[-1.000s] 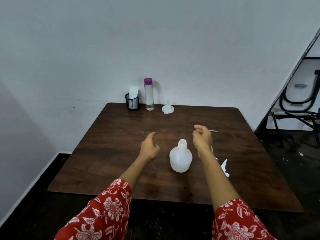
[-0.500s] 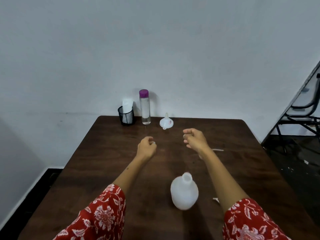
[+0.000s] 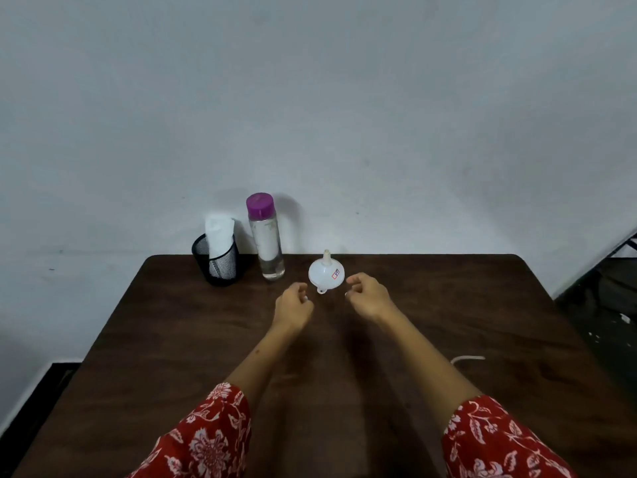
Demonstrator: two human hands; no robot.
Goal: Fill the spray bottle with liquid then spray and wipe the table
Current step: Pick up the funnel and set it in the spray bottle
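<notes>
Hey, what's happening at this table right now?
A person in red floral sleeves reaches both bare hands toward the far edge of a dark wooden table. The right hand and left hand are empty, on either side of a white funnel standing mouth-down. Beside it stand a purple-capped clear bottle and a black mesh cup holding white tissue. Nothing is held yet.

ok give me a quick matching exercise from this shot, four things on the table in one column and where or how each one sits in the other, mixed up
Things:
1. funnel
2. clear bottle
3. mesh cup
4. white tube

Place or state:
A. far left corner, holds a folded white cloth
B. upside down, spout pointing up, just beyond both hands
C. lies flat on the right, beside the right forearm
D. stands upright with a purple cap on, between the cup and the funnel

Pairs: 1-B, 2-D, 3-A, 4-C
</notes>
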